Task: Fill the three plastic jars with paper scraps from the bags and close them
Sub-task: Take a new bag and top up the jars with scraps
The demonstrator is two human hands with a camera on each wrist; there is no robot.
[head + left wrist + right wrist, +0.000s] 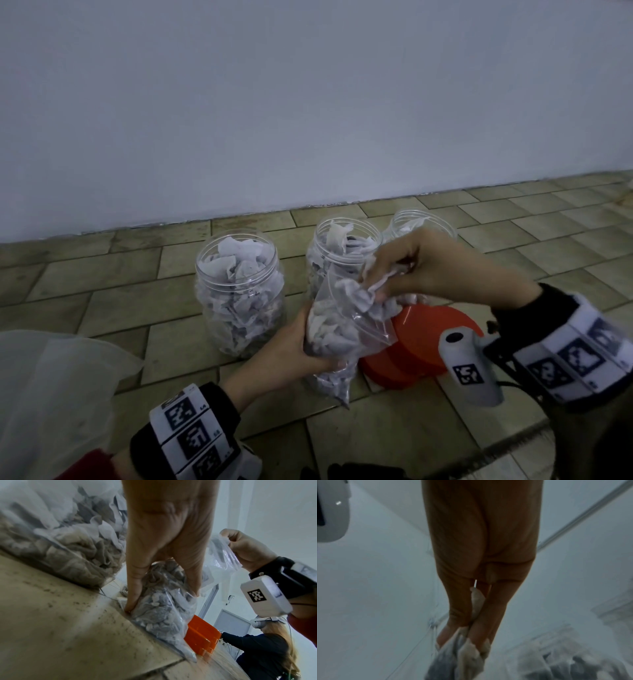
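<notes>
Head view gives us the plainest look: our left hand (291, 346) wraps around the lower part of a clear plastic bag (337, 329) stuffed with paper scraps (329, 337), thumb on one side and fingers curled round the other. The bag's bottom corner touches the tiled floor (394, 428). Our right hand (421, 270) is at the bag's open mouth, fingers pinched tight on a clump of scraps there.

Three open plastic jars stand on the floor near the wall. The left jar (239, 294) is packed with scraps nearly to its rim. The middle jar (342, 250) stands just behind the bag and also holds scraps up to its neck. The right jar (419, 222) is mostly hidden behind our right hand; some scraps show at its rim, but we cannot tell how full it is.

A stack of orange lids (421, 346) lies on the floor just right of the bag, under our right wrist. Another filmy white bag (51, 394) sits at the lower left.

In the right wrist view, blurred, our fingertips (481, 635) close on grey and white scraps.
</notes>
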